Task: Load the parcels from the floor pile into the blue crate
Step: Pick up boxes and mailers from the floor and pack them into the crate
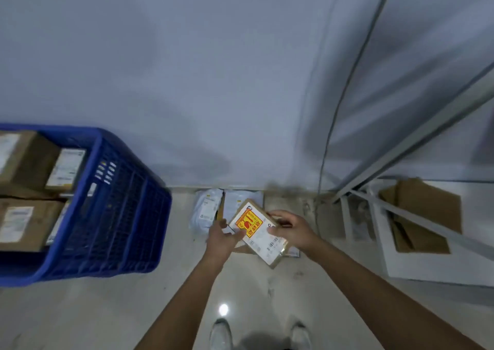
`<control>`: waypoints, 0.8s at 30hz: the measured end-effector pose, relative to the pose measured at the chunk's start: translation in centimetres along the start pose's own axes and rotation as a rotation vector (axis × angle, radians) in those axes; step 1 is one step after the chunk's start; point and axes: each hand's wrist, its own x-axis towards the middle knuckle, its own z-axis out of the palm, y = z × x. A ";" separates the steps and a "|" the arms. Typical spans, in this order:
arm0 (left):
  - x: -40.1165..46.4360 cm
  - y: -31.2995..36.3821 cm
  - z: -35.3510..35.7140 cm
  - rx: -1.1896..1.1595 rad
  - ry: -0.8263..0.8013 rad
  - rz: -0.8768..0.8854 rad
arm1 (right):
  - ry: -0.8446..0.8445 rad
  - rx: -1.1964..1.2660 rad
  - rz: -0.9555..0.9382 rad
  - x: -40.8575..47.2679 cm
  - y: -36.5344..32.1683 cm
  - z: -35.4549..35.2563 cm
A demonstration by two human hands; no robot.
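A small brown cardboard parcel (260, 233) with a yellow and red sticker and a white barcode label is held above the floor. My left hand (223, 238) grips its left edge with the thumb on top. My right hand (290, 228) grips its right edge. Behind it, against the wall, lie two white plastic mailer parcels (207, 210). The blue crate (115, 205) stands at the left and holds several brown boxes (25, 160) with white labels.
A white wall runs behind the floor pile. At the right stands a white metal frame (385, 216) with an open empty cardboard box (422, 216) behind it. A cable (324, 162) hangs down the wall. My shoes (222, 333) are on the pale floor below.
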 end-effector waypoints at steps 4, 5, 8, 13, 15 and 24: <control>-6.7 9.4 -3.8 0.227 -0.054 0.247 | -0.160 -0.238 -0.106 -5.9 -9.8 -2.2; -8.4 11.5 -4.7 0.341 -0.087 0.298 | -0.193 -0.309 -0.143 -7.3 -12.1 -2.5; -13.0 15.8 -7.8 0.585 -0.174 0.324 | -0.268 -0.508 -0.273 -11.4 -18.6 -2.4; -20.5 19.1 -13.7 0.446 -0.174 0.309 | -0.238 -0.702 -0.443 -17.4 -28.2 -0.2; -22.5 19.1 -16.4 0.240 -0.111 0.278 | -0.014 -0.658 -0.579 -19.2 -30.9 1.4; -26.4 16.6 -31.7 -0.382 -0.074 0.148 | -0.086 0.066 -0.412 -21.0 -34.2 18.8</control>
